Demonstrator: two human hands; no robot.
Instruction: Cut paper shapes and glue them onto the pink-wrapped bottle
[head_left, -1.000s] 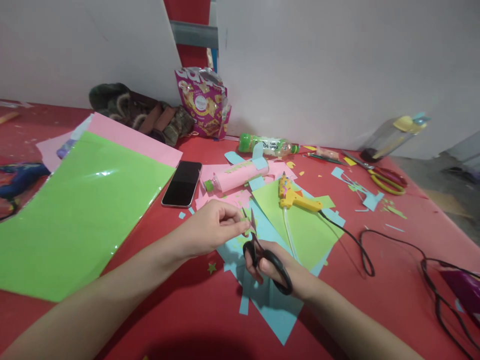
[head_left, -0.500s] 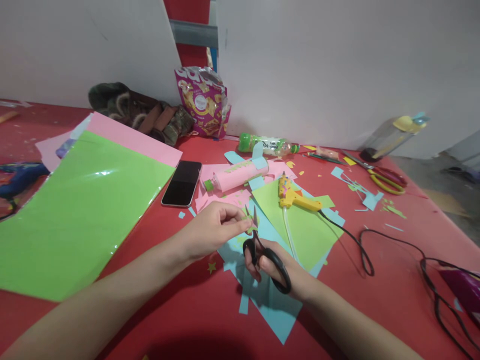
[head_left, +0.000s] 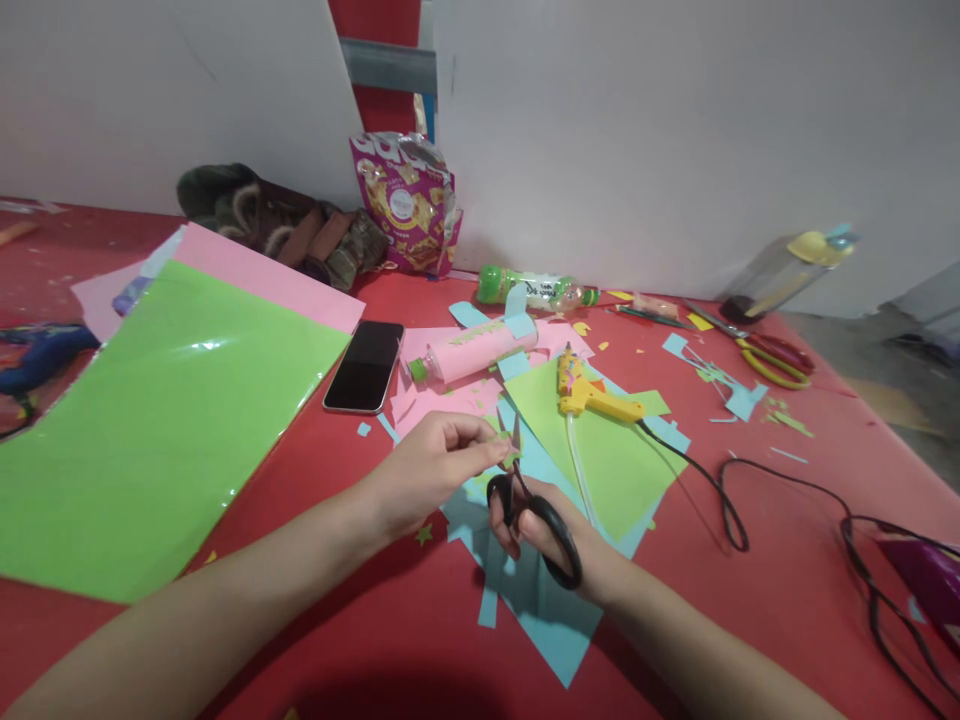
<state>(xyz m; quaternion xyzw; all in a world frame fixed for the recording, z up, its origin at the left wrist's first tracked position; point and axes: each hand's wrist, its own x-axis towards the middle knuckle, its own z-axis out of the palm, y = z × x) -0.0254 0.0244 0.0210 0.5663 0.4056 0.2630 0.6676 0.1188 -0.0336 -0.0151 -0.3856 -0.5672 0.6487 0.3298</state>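
My left hand [head_left: 427, 465] is closed in a pinch on a tiny green paper scrap [head_left: 508, 459] just above the table. My right hand [head_left: 570, 545] grips black-handled scissors [head_left: 534, 510], fingers through the loops, blades pointing up at the scrap and nearly closed on it. Both hands hover over blue paper pieces [head_left: 540, 610] and a green sheet [head_left: 607, 455] lying on the red table [head_left: 780, 560].
A yellow glue gun [head_left: 589, 392] with a black cord [head_left: 731, 500] lies just beyond. A pink-wrapped bottle [head_left: 472, 355], a phone [head_left: 365, 366], large green and pink sheets [head_left: 150, 420], a snack bag [head_left: 409, 205], a green bottle [head_left: 532, 290], red-yellow scissors [head_left: 765, 355] and paper scraps surround them.
The scissor blades have closed from open to nearly shut on the scrap. Both hands shifted slightly right and down.
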